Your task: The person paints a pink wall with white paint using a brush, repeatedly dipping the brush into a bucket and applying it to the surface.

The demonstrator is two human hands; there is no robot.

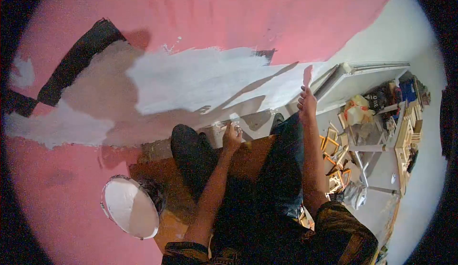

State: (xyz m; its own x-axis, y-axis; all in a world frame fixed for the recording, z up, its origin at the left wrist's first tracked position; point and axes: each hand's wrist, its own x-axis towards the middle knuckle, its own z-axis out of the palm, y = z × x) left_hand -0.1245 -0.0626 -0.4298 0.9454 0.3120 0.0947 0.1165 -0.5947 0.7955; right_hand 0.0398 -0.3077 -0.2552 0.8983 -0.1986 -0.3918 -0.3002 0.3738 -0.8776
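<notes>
My right hand (307, 102) is raised at the right of centre, its fingers closed round the lower end of a flat, pinkish, blade-like piece (307, 75). My left hand (233, 135) is lower, near the wall's bottom edge, with fingers bent together; what they hold, if anything, is too small to tell. Before both hands is a pink wall (214, 12) with a broad band of white paint (167, 81) and a black stripe (81, 59). Shadows of an arm and hands fall across the white. A round bucket of white paint (125, 205) stands at lower left.
My legs and dark shoes (186, 141) rest over a brown wooden surface (176, 229). At right are a white-framed panel (362, 81), a plastic bag (357, 111), a heap of small wooden frames (336, 160), white metal legs and stacked wood pieces (408, 138).
</notes>
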